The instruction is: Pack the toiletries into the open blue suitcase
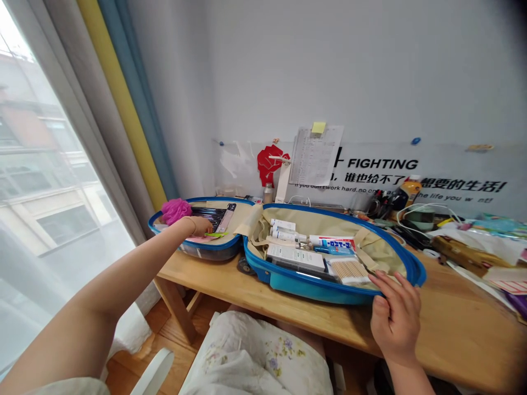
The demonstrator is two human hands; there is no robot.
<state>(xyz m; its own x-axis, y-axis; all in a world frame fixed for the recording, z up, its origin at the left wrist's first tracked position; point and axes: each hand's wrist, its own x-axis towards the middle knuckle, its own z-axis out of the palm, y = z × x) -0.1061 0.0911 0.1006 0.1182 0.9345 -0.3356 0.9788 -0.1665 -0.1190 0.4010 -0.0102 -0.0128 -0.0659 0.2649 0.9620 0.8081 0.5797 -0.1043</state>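
A blue suitcase [329, 293] lies opened flat on the wooden table, its two halves side by side. My left hand [200, 224] reaches into the left half, fingers bent downward and closed, over a yellow-green packet [217, 236] and beside a black item [206, 213]. Whatever its fingertips hold is hidden. A pink bath puff [176, 210] is behind its wrist. My right hand [397, 315] rests open on the right half's front rim, fingers outstretched. Near it is a pack of cotton swabs [349, 271]. Further in are a toothpaste box [332, 242], a white box [294, 257] and small white tubes [284, 231].
Pens [376, 204], an orange-labelled bottle [409, 192], cables and a brown pouch [461, 255] clutter the table's right side. A white lamp [282, 184] stands behind the suitcase. Curtains [123, 109] and a window are at left. A white chair arm [154, 373] is below.
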